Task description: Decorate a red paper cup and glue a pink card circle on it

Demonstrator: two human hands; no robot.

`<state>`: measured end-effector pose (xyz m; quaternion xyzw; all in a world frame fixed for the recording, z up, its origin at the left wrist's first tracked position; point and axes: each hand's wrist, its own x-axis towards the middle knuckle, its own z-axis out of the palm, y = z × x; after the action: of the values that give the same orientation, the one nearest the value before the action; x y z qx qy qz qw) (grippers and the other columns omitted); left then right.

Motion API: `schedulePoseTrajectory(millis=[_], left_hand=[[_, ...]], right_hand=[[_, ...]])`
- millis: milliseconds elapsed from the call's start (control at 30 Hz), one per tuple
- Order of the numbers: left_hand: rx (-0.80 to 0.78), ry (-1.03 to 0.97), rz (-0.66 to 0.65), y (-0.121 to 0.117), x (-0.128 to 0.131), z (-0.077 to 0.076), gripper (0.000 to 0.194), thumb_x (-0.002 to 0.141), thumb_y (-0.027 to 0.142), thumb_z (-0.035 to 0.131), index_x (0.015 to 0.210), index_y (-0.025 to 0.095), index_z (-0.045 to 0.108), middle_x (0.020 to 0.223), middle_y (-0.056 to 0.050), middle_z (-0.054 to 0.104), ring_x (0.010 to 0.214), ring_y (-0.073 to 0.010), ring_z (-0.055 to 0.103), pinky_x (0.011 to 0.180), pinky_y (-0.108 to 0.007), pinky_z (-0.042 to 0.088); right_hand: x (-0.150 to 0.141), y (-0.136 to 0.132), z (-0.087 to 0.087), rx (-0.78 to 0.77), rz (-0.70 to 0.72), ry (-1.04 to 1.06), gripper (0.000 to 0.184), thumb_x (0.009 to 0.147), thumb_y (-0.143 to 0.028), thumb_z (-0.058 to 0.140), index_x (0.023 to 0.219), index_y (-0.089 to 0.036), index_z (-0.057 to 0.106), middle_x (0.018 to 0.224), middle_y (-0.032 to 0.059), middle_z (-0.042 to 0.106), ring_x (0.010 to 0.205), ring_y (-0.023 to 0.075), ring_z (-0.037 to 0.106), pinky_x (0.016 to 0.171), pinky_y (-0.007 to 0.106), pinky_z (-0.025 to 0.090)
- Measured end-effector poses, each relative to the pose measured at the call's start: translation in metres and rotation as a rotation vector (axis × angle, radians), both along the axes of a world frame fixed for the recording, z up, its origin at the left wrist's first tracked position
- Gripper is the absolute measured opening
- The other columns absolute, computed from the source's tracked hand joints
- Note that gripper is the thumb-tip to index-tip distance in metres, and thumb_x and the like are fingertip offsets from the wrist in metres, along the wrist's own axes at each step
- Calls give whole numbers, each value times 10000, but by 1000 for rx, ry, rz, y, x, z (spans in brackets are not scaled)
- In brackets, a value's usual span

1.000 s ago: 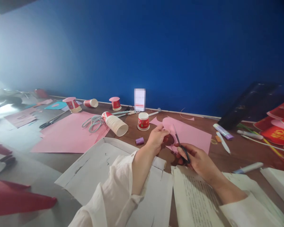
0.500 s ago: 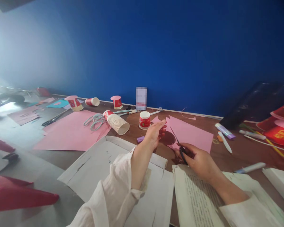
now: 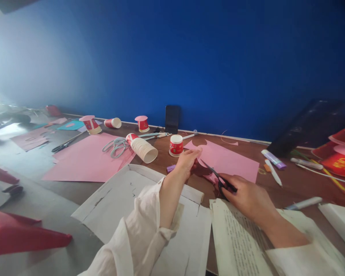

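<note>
My left hand [image 3: 187, 163] is closed, its fingertips pinching a pink paper [image 3: 227, 159] at a curved, cut edge. Part of that paper lies hidden behind the fingers. A pair of dark-handled scissors [image 3: 214, 172] is in my right hand [image 3: 245, 195], whose fingers go round the handles. The blades point up and left toward the paper, just right of my left fingertips. A red and white paper cup [image 3: 176, 146] stands upside down beyond my left hand. Beside my left wrist lies a purple cap [image 3: 170, 168].
Left are a stack of paper cups [image 3: 143, 150], a grey cord [image 3: 115, 147] and larger pink sheets [image 3: 86, 163]. A phone [image 3: 172, 119] leans on the blue wall [image 3: 172, 57]. Right lie a glue stick [image 3: 273, 159] and a white marker [image 3: 273, 173]. A printed book [image 3: 238, 237] sits below my right hand.
The scissors have turned a little, their blades now lying lower at the paper. My left fingers have drawn closer together on it. The phone's lit screen has gone dark.
</note>
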<state>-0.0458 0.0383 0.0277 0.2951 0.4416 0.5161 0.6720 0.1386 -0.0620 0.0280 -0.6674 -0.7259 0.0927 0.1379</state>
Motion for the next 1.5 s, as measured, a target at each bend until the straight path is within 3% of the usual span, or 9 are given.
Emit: schedulePoseTrajectory(millis=[167,300,500,700,933,1200,1500], left_hand=[[36,29,-37,1,-3,1,216,717,198,750,667,165,543,482,85,375,392,-24,289,396,-172,153],[33,21,16,4,-4,4,184,723,152,715,692,162,534,519,80,421,393,-18,321,386,-151,171],[29,2,108,1,-3,9,109,773,112,670,829,162,591,643,39,567,490,-38,516,455,-138,364],[27,-125,70,-4,0,13,120,808,62,645,831,152,568,760,-12,656,644,-98,680,550,-171,486],[43,-259,-7,-12,9,11,127,818,54,655,835,146,570,781,-21,660,708,-111,696,623,-190,524],[103,-84,-73,-15,12,4,199,737,206,780,737,143,591,626,36,535,525,-39,478,494,-156,376],[135,-31,-132,-15,14,1,244,706,247,788,710,149,565,614,39,507,525,-42,450,497,-166,351]], right_hand=[[3,2,-5,-3,27,67,360,897,-452,537,1220,-390,685,1145,-15,754,994,254,712,713,325,495],[2,4,-9,-124,75,360,359,902,-477,558,1206,-348,697,1093,-9,773,991,231,728,784,307,540],[-4,5,-4,-228,26,691,492,827,-518,663,1226,-231,702,954,52,782,842,248,745,758,315,575],[-3,7,-10,-281,-11,905,604,781,-547,716,1262,-185,667,908,67,757,836,238,716,776,336,574],[-8,7,-9,-244,-40,941,605,754,-567,727,1210,-173,669,785,31,713,756,204,677,746,329,567],[-18,0,7,-215,-105,971,642,728,-641,715,1165,-170,693,784,43,719,706,199,678,651,307,562],[-17,1,4,-210,-127,1005,651,740,-651,712,1173,-165,693,730,19,681,667,176,649,578,280,535]])
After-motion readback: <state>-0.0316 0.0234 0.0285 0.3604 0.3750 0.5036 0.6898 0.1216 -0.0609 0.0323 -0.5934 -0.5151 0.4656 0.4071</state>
